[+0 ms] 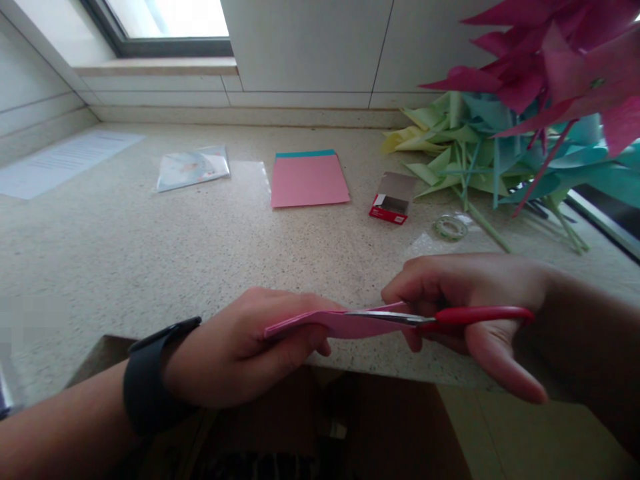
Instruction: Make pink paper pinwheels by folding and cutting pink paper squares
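Observation:
Folded pink paper is pinched in my left hand, between the thumb below and the fingers above, over the counter's front edge. My right hand has its fingers in the red handles of a pair of scissors. The silver blades point left and lie along the pink paper, which shows on both sides of them. How far the blades are apart is hard to make out. A dark watch sits on my left wrist.
Across the speckled counter lie a printed sheet, a plastic packet, a stack of pink paper, a small red box and a tape roll. Paper pinwheels in several colours crowd the right.

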A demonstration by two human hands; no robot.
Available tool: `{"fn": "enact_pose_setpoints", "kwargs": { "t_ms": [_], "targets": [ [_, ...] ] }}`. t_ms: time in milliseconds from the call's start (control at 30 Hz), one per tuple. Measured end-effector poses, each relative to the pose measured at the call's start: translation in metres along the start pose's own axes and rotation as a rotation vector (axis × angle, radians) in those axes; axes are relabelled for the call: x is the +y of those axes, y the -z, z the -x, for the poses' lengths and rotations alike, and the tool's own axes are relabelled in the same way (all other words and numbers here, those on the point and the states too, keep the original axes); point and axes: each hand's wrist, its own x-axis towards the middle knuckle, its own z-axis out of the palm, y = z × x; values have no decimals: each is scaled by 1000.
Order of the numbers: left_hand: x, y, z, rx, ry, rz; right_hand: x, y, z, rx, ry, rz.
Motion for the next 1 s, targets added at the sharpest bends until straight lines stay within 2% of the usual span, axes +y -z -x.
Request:
{"fn": "enact_pose_setpoints", "kwargs": {
  "t_ms": [100, 200, 467, 600, 867, 1000],
  "targets": [
    [-1, -1, -1, 2, -13, -43, -3, -4, -3, 31, -26, -10],
    [0, -1, -2, -6, -20, -65, -9, -11, -7, 60, 15, -23],
    [1, -2, -4, -21, -54, -44, -12, -16, -10, 19, 116, -64],
    [0, -2, -5, -29, -61, -27, -8, -13, -10, -29, 79, -83],
    [0, -1, -4, -46, -73, 45, -9, -13, -10, -46, 52, -60],
    [1, 0, -4, -43, -76, 59, -9, -12, -10, -24, -16, -43]
  ]
}}
